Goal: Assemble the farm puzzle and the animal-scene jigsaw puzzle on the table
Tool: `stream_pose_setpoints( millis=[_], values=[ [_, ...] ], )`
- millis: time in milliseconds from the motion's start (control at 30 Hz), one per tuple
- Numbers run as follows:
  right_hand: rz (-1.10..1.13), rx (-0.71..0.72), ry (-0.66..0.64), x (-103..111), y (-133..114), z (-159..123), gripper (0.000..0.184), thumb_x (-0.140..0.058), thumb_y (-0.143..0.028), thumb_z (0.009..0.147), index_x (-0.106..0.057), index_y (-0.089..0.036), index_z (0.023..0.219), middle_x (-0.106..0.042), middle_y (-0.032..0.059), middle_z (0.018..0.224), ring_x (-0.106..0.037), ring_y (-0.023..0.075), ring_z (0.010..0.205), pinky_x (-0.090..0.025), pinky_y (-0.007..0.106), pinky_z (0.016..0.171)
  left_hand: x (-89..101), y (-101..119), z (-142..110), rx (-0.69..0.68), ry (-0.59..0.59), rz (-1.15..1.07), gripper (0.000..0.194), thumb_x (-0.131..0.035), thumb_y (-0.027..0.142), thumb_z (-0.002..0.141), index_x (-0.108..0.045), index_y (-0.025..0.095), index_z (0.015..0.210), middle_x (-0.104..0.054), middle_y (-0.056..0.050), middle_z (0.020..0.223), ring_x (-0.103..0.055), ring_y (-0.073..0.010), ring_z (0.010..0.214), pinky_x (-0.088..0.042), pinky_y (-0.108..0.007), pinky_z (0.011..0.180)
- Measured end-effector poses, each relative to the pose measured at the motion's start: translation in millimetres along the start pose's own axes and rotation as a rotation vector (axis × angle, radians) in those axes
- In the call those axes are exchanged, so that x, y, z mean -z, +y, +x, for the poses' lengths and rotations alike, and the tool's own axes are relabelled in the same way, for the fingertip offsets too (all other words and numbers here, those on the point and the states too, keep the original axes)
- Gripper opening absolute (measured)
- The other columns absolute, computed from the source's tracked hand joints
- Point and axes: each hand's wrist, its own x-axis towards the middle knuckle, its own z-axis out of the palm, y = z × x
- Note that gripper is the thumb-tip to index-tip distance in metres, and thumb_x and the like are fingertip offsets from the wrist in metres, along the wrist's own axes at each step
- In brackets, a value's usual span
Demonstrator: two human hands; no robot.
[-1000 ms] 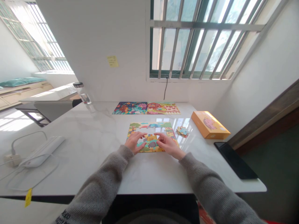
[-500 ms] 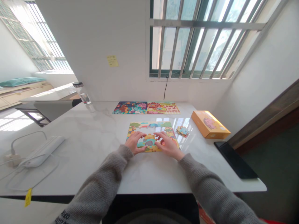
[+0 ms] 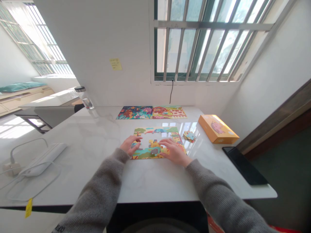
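A colourful jigsaw puzzle (image 3: 145, 153) lies on the white table, its border put together and a bare gap in its middle. At its left edge rests my left hand (image 3: 131, 145), fingers apart, with nothing seen between them. Over the right part lies my right hand (image 3: 174, 152), its fingers spread and the tips near the joined yellow pieces with a grey animal (image 3: 155, 150). Part of the lower right of the puzzle is hidden under that hand. A small pile of loose puzzle pieces (image 3: 189, 136) sits to the right of the puzzle.
Two picture sheets, one dark blue (image 3: 134, 112) and one with a red barn (image 3: 169, 112), lie by the wall. At the right are an orange box (image 3: 218, 128) and a black phone-like slab (image 3: 244, 165). A power strip (image 3: 46, 159) with cables and a bottle (image 3: 84, 97) stand left.
My left hand has moved left, from the puzzle's lower middle to its left edge, uncovering pieces there. My right hand has stayed nearly in place with its fingers a little flatter.
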Motion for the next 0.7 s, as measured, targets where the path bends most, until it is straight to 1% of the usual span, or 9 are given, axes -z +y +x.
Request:
stream_pose_setpoints(
  millis=[67, 133, 267, 367, 467, 567, 700],
  values=[
    [-0.053, 0.016, -0.028, -0.1, -0.1, 0.4, 0.041, -0.07, -0.028, 0.089, -0.059, -0.027, 0.128, -0.063, 0.0079, 0.126, -0.055, 0.0259, 0.116, -0.047, 0.049, 0.102, 6.9, -13.0, -1.4, 0.029, -0.014, 0.039, 0.026, -0.049, 0.028, 0.088, -0.071, 0.02, 0.1, -0.07, -0.006, 0.093, -0.064, -0.0227, 0.093, -0.052, -0.038, 0.091],
    [-0.094, 0.028, -0.042, 0.0, -1.8, 1.6, 0.041, -0.069, -0.029, 0.09, -0.058, -0.028, 0.13, -0.062, 0.0077, 0.128, -0.054, 0.0266, 0.117, -0.047, 0.049, 0.102, 8.8, -23.1, -2.8, 0.039, -0.064, 0.073, 0.024, -0.05, 0.022, 0.083, -0.073, 0.02, 0.09, -0.07, -0.006, 0.091, -0.064, -0.0232, 0.093, -0.053, -0.038, 0.09],
    [-0.167, 0.058, -0.054, 0.5, -9.1, 8.3, 0.044, -0.067, -0.029, 0.092, -0.055, -0.03, 0.135, -0.062, 0.0082, 0.13, -0.055, 0.0279, 0.116, -0.046, 0.05, 0.1, 0.1, -34.7, -5.0, 0.064, -0.135, 0.105, 0.027, -0.05, 0.013, 0.076, -0.076, 0.02, 0.077, -0.069, -0.006, 0.087, -0.063, -0.0228, 0.09, -0.053, -0.038, 0.089],
    [-0.223, 0.121, -0.075, -2.3, -15.2, 17.7, 0.043, -0.064, -0.028, 0.094, -0.055, -0.031, 0.136, -0.061, 0.0088, 0.131, -0.056, 0.0278, 0.111, -0.045, 0.048, 0.097, -6.2, -38.3, -5.2, 0.075, -0.13, 0.118, 0.028, -0.05, 0.011, 0.075, -0.076, 0.02, 0.075, -0.069, -0.006, 0.086, -0.062, -0.0222, 0.089, -0.053, -0.038, 0.089],
    [-0.215, 0.151, -0.069, -11.1, -17.6, 31.3, 0.043, -0.064, -0.029, 0.094, -0.056, -0.03, 0.136, -0.059, 0.009, 0.133, -0.055, 0.0269, 0.112, -0.044, 0.045, 0.098, -6.1, -38.0, -4.4, 0.077, -0.134, 0.123, 0.03, -0.049, 0.01, 0.074, -0.077, 0.02, 0.075, -0.07, -0.005, 0.086, -0.062, -0.0216, 0.09, -0.053, -0.036, 0.089],
    [-0.178, 0.122, -0.052, -23.1, -16.1, 46.2, 0.041, -0.065, -0.03, 0.094, -0.058, -0.028, 0.134, -0.061, 0.009, 0.131, -0.054, 0.0259, 0.113, -0.043, 0.043, 0.099, -2.6, -35.0, -3.5, 0.114, -0.158, 0.121, 0.032, -0.048, 0.008, 0.073, -0.077, 0.02, 0.077, -0.07, -0.005, 0.088, -0.062, -0.0207, 0.092, -0.052, -0.033, 0.09],
    [-0.19, 0.061, -0.099, -34.9, -13.5, 59.0, 0.037, -0.067, -0.028, 0.093, -0.064, -0.029, 0.129, -0.063, 0.0082, 0.125, -0.053, 0.0247, 0.113, -0.041, 0.041, 0.099, -0.1, -32.1, -2.9, 0.159, -0.16, 0.121, 0.031, -0.049, 0.007, 0.073, -0.077, 0.02, 0.078, -0.071, -0.004, 0.091, -0.062, -0.0213, 0.094, -0.052, -0.033, 0.09]
  ],
)
